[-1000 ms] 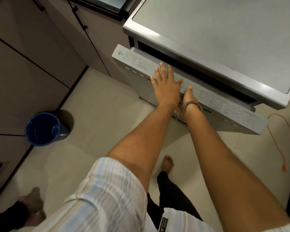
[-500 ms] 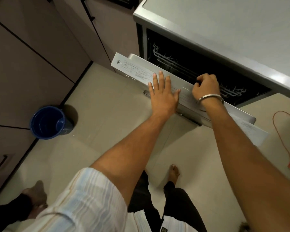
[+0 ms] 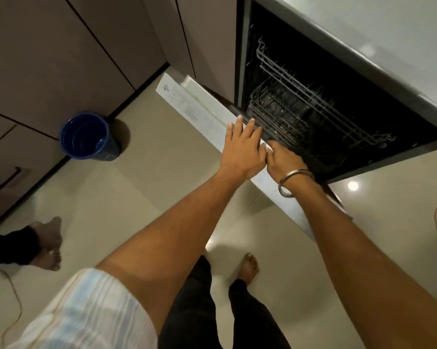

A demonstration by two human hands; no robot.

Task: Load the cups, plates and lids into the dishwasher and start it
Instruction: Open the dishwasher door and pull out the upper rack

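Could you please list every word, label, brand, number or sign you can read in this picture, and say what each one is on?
None can be read.
Dishwasher door: a small dark logo mark and faint print near the far corner of its top edge, too blurred to read.
Blue bucket: no text visible.
The left hand and right hand on the door cover part of that edge.

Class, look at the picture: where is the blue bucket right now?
In the head view, the blue bucket stands on the floor at left, against the brown cabinets, apart from the open dishwasher door.
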